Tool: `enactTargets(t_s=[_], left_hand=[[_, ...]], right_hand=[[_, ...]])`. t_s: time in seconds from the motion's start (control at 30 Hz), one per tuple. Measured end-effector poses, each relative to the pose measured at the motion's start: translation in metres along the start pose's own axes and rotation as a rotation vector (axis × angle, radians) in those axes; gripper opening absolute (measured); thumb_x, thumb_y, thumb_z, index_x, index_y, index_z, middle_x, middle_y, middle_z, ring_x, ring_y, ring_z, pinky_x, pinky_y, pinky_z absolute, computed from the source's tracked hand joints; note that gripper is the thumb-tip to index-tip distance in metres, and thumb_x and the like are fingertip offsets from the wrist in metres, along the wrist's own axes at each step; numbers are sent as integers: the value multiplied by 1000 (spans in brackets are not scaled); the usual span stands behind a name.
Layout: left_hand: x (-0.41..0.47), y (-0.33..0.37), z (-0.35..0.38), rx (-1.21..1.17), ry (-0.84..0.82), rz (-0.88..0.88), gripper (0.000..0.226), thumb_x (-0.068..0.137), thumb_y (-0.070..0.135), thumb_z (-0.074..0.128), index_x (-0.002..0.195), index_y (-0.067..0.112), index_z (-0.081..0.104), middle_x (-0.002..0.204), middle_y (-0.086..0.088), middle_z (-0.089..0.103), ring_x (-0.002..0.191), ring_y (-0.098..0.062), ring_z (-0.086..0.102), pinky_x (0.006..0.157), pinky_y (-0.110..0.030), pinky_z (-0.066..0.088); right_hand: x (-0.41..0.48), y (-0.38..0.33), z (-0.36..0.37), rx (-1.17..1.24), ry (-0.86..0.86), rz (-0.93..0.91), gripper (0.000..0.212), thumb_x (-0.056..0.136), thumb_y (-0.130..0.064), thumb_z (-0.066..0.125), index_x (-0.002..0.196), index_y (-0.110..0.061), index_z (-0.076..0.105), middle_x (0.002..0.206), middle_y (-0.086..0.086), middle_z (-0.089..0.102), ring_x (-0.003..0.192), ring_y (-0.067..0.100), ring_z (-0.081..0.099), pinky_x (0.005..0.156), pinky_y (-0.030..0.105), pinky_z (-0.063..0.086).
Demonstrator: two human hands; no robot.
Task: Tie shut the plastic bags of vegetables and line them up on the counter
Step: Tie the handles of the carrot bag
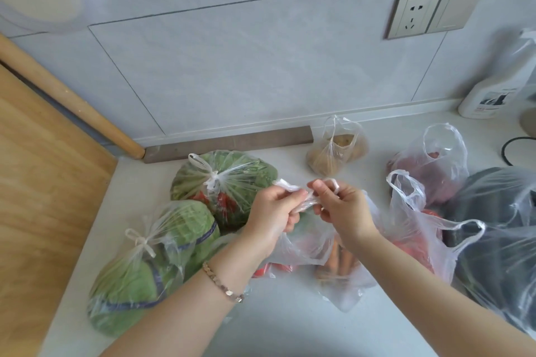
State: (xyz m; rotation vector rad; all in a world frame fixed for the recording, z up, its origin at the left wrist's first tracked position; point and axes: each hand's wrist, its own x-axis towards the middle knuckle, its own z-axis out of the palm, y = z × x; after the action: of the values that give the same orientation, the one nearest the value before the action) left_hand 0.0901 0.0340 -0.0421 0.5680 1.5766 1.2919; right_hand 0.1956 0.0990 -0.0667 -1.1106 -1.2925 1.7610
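A pale wooden board (pixel 37 197) and a round wooden rod (pixel 72 101) sit at the far left of the white counter (pixel 275 327), well left of the carrot bag (pixel 324 252), which lies near the middle of the counter under both hands. Left of the carrot bag lies a knotted clear bag of green cabbage (pixel 145 269) with a blue band whose print is too small to read; behind it, touching it, is a second knotted bag of greens with something red inside (pixel 226 182). The left hand (pixel 272 214), a beaded bracelet (pixel 222 282) on its wrist, pinches one twisted handle of the carrot bag between thumb and fingers; the right hand (pixel 342 208) pinches the other handle, the two strands crossing between the hands above the bag's open mouth. Behind the carrot bag, against the grey tiled wall (pixel 232 66), stands a small tied bag of potatoes (pixel 336 153). Right of the carrot bag are an open bag of red produce (pixel 417 220), another open bag with dark reddish contents (pixel 435 171), and a bag of dark aubergine-like vegetables (pixel 499 240). Further right a white spray bottle (pixel 490 98) has a label I cannot read; above it a wall socket (pixel 414 16) sits beside a switch (pixel 455 8)
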Motion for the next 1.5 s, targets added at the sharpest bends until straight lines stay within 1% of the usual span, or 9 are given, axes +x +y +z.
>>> enactTargets(t_s=[0.17,0.3,0.43,0.57,0.7,0.8,0.97,1.3,1.5], left_hand=[[-17,-9,-4,900,0,818,19,84,8,50,82,3,68,80,-10,63,67,-25,59,59,-31,47],[-12,-8,-6,991,-21,989,22,84,11,49,79,3,69,79,-11,63,58,-28,59,49,-29,47],[1,-13,-11,768,119,753,14,86,2,54,83,3,68,83,-5,62,75,-17,58,69,-24,47],[9,-15,-9,453,205,345,11,84,11,62,80,6,71,76,-2,67,75,-15,63,75,-24,50],[14,-16,-10,90,75,-137,13,86,8,60,74,2,63,61,-12,54,45,-14,44,40,-20,35],[15,-14,-8,-39,-18,-334,14,80,-5,53,72,0,63,47,-5,53,34,-5,31,31,-15,18],[11,-18,-6,-112,5,-359,29,86,-2,50,62,9,62,40,7,40,31,-1,27,30,-13,15],[0,-21,-4,0,123,-81,27,91,12,47,64,12,47,46,6,44,38,-7,34,34,-15,26],[9,-10,-20,178,324,100,28,94,23,46,74,9,60,67,1,61,57,-13,56,58,-26,49]], right_hand=[[7,1,1,-158,82,146,14,82,-14,65,70,-7,64,37,-7,45,35,9,39,33,13,28],[4,-4,6,-473,-94,173,22,78,4,54,92,-12,58,65,3,57,45,8,51,32,10,35],[0,-3,-1,-467,-98,120,26,83,-18,59,57,-11,58,46,-4,50,36,7,39,39,11,33],[-15,-4,-9,-403,-360,64,23,88,-18,56,72,-9,70,51,-10,58,46,0,48,52,9,40],[-17,6,-20,24,-433,139,49,78,17,52,111,-20,53,69,5,70,65,12,64,66,17,49],[-17,10,-22,126,-474,92,54,73,26,42,104,-12,64,77,12,72,72,22,63,76,26,48],[-19,13,-8,-170,-259,-63,33,78,4,64,80,-27,75,94,48,53,78,48,58,76,43,35],[-18,13,-4,-684,-96,-264,28,94,-23,46,71,-9,54,75,4,57,73,19,52,64,21,34],[-13,-10,-8,11,26,-129,36,89,-15,50,57,-20,65,72,-6,61,73,7,55,74,17,44]])
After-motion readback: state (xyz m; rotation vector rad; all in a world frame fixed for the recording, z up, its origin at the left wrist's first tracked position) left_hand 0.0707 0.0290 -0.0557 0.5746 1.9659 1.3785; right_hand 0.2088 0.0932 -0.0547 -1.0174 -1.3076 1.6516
